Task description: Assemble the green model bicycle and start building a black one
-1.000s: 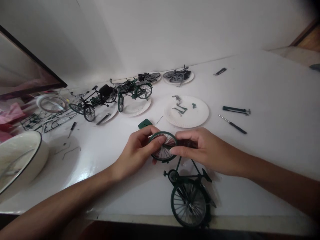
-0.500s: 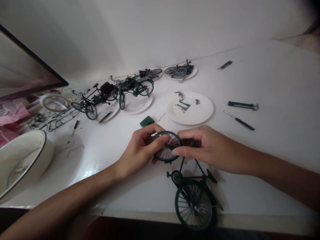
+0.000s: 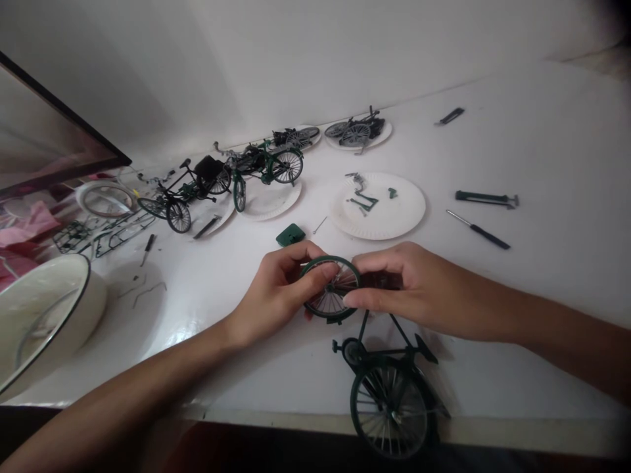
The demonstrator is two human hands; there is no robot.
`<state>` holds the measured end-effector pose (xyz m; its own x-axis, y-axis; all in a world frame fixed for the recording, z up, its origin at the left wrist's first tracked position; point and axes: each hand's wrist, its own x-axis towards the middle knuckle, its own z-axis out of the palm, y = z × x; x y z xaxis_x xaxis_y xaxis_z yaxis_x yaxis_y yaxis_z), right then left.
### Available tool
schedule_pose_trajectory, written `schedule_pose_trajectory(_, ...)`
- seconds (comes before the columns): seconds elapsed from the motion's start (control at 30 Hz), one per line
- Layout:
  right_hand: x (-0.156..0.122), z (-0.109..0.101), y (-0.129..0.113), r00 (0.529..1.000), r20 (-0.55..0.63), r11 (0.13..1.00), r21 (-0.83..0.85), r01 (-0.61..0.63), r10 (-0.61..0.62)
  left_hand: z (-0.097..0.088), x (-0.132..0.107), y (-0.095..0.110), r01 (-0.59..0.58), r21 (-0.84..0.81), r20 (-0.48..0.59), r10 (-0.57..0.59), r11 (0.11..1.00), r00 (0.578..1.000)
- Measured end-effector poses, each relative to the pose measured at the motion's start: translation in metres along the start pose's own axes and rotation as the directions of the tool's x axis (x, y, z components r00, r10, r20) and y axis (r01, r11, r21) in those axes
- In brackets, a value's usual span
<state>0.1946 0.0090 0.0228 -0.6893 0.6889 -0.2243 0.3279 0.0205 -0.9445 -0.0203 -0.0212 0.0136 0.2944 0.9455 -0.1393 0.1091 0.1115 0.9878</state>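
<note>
A small green model bicycle [image 3: 362, 351] lies over the front of the table, its rear wheel [image 3: 392, 408] reaching past the edge. My left hand [image 3: 286, 289] grips the front wheel [image 3: 329, 303], thumb across the spokes and fingers behind. From the other side my right hand [image 3: 394, 279] is closed on the front of the bicycle frame, its thumb tip by the wheel's right rim. My right fingers partly hide what they pinch there. Just beyond the left hand lies a flat green part [image 3: 290, 234], with a thin metal pin [image 3: 320, 225] beside it.
A paper plate [image 3: 409, 217] holds small green and silver parts. Right of it are a screwdriver [image 3: 478, 230] and a green-handled tool [image 3: 486, 198]. More model bicycles [image 3: 269, 167] stand at the back left. An enamel basin [image 3: 96, 295] sits at left, near a small black-handled tool [image 3: 148, 249].
The view has shifted slightly. Both hands keep their hold on the bicycle, which appears a little further right and lower at its rear wheel.
</note>
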Motion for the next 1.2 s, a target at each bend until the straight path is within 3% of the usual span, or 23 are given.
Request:
schedule_pose_trajectory(0.37,-0.001,0.002,-0.001,0.999,-0.038,1.0,-0.014,0.003,-0.003,-0.004,0.0,0.001,-0.011,-0.008,0.074,0.011,1.0,0.997)
schedule_pose_trajectory(0.6,-0.001,-0.003,-0.002,1.0,-0.031,1.0,-0.009,0.002,-0.002,-0.012,-0.003,-0.003,-0.003,0.169,0.176,-0.027,0.986,0.984)
schedule_pose_trajectory(0.8,-0.001,-0.005,-0.004,1.0,-0.007,0.999,0.018,-0.03,0.03,-0.009,-0.003,-0.004,-0.001,0.137,0.193,-0.026,0.991,0.981)
schedule_pose_trajectory(1.0,-0.002,-0.008,-0.005,0.983,0.071,0.984,0.041,-0.174,0.171,-0.007,-0.003,-0.004,0.011,0.099,0.175,-0.028,0.995,0.984)
schedule_pose_trajectory(1.2,-0.001,-0.007,-0.003,0.985,0.061,0.986,0.04,-0.163,0.161,-0.007,-0.002,-0.003,0.028,0.102,0.163,-0.044,0.994,0.986)
